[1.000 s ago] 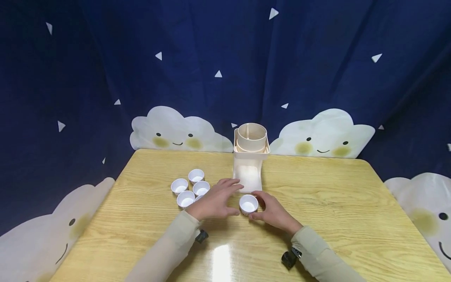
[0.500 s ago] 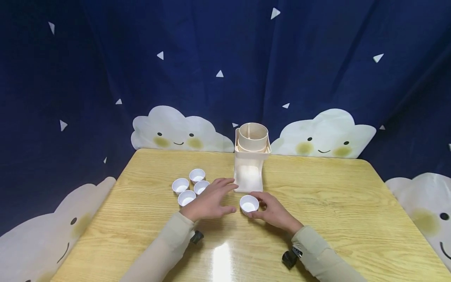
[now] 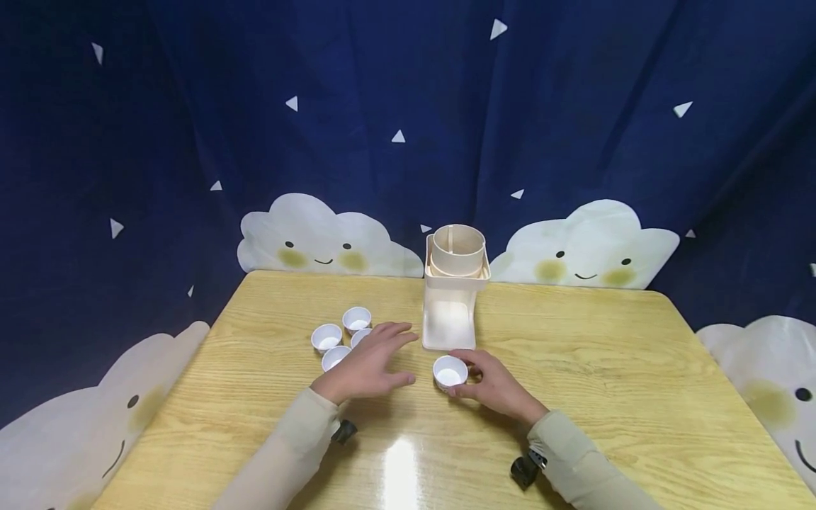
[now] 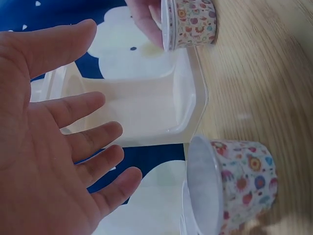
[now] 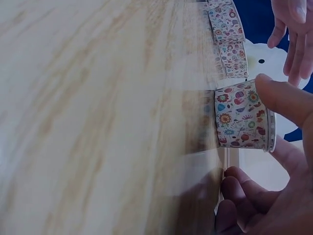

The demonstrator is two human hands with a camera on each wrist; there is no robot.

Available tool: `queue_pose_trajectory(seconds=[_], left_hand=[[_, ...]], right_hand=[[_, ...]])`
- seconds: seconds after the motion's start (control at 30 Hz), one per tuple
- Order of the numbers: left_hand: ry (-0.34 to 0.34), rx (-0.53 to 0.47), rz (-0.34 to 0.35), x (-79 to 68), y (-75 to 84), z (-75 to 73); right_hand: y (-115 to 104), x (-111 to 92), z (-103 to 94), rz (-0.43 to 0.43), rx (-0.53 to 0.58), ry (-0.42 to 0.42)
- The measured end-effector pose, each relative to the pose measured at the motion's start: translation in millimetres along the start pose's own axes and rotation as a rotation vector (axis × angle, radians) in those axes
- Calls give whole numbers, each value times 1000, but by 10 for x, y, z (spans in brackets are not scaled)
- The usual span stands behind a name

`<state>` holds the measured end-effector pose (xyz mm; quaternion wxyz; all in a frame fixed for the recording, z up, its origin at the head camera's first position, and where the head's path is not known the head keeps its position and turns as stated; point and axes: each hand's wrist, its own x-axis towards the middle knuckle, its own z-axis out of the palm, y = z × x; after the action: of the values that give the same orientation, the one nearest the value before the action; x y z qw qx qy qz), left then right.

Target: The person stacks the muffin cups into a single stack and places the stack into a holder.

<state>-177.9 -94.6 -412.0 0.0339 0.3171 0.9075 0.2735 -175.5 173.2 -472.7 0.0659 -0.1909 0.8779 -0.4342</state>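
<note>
My right hand (image 3: 494, 384) pinches a small paper cup (image 3: 450, 372) between thumb and fingers, in front of the cream-coloured stand. In the right wrist view that cup (image 5: 243, 116) is upright on the table, its outside printed with colourful flowers. My left hand (image 3: 366, 365) holds nothing; in the left wrist view its fingers (image 4: 98, 129) are spread and fairly straight. Beneath and beyond it stand several more paper cups (image 3: 326, 338), white inside, partly hidden by the hand. One flowered cup (image 4: 244, 183) shows close below the left hand in the left wrist view.
A cream stand (image 3: 449, 322) with a round open container (image 3: 457, 249) on top is at the back middle of the wooden table (image 3: 574, 354). Behind the table hangs a dark blue curtain (image 3: 344, 92) with clouds and white triangles.
My left hand has drawn away to the left from the cup, over the group of cups, and hides more of them. The right hand stays at its cup.
</note>
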Motion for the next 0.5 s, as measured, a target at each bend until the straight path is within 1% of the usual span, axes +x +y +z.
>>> queue_pose_trajectory(seconds=[0.17,0.37,0.5], left_hand=[[19,8,0,-57,-55,-2],[61,22,-5,-117,-95,-70],[81,20,-16,-145,-137,-106]], right_hand=[[-1,-13,28,-6,-16,10],[17,-14,38,10,-22,17],[19,4,30,-10,-31,26]])
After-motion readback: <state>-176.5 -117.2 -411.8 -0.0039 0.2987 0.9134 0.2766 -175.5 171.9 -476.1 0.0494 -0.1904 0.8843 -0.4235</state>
